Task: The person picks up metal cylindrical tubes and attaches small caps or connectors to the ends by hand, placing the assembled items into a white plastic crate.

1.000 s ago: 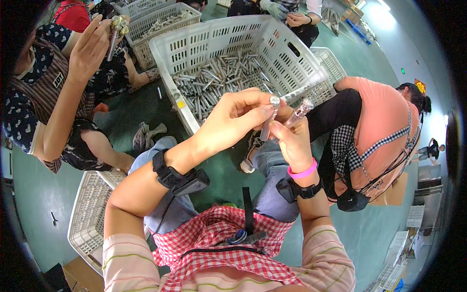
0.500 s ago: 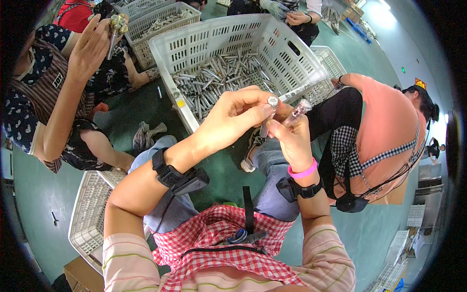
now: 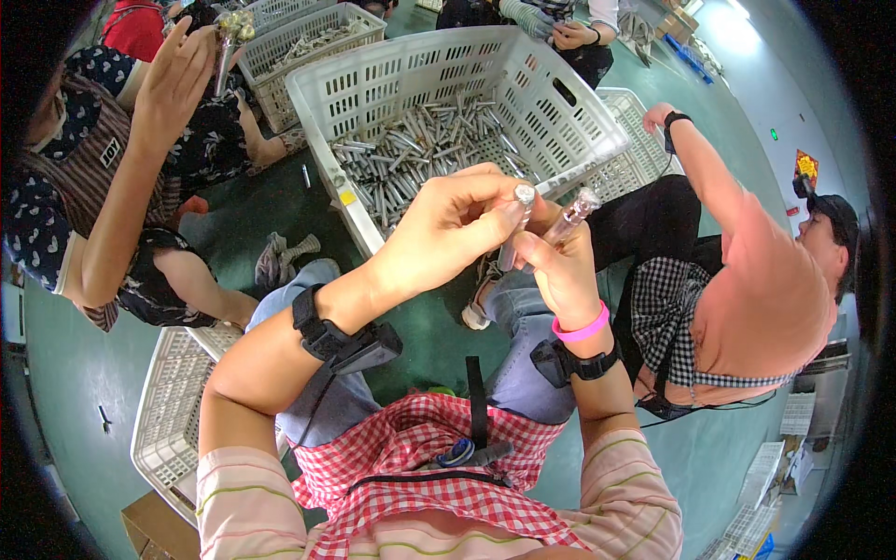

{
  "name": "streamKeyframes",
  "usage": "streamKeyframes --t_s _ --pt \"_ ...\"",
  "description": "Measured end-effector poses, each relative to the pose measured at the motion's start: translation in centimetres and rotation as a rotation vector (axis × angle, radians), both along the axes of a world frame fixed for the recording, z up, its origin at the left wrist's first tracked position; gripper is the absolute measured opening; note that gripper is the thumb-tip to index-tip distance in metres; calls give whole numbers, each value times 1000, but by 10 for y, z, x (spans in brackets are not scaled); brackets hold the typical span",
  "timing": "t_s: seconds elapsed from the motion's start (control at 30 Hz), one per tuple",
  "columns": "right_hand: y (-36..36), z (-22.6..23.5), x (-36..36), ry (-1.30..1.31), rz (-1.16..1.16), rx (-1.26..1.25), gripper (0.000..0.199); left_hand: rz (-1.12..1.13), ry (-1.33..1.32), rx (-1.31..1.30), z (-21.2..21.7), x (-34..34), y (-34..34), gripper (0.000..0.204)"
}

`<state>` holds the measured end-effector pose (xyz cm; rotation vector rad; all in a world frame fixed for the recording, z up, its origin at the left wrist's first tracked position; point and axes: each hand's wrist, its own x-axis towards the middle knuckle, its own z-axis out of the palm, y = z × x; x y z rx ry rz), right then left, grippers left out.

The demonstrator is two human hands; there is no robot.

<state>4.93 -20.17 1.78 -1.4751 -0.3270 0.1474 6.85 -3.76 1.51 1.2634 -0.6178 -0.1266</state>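
My left hand (image 3: 448, 224) is closed, thumb and fingers pinching a slim silver metal tube (image 3: 524, 198) with a shiny rounded end up. Close against it, my right hand (image 3: 564, 280) is closed on a second silver tube (image 3: 569, 218), tilted up to the right, with a bright end. The two tubes stand side by side, nearly touching; their lower parts are partly hidden by my fingers. Just beyond my hands is a large white slotted crate (image 3: 411, 49) holding a pile of similar silver tubes (image 3: 425, 140).
At left, a co-worker's raised hand (image 3: 173, 89) is near a tube with yellowish knobs (image 3: 233, 28). A person in a pink top (image 3: 761, 289) sits at right, arm stretched over another crate (image 3: 635, 117). One more white crate (image 3: 168, 401) stands by my left side.
The co-worker at right has leaned back and lifted an arm above the crate there. My two hands and their tubes have shifted only slightly. The left co-worker's hand tilted a little.
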Motion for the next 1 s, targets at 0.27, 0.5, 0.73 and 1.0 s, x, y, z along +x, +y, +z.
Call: streamKeyframes --t_s 0.27,0.5,0.73,1.0 --pt "-1 -4 18 63 41 86 24 45 52 33 2 13 0 26" --pt "1 3 29 76 33 73 23 65 -15 139 2 26 4 28" --pt "2 0 28 -1 -40 -41 20 2 61 6 2 24 5 29" --pt "1 -5 20 -51 -48 -6 21 -21 -7 34 6 19 10 28"
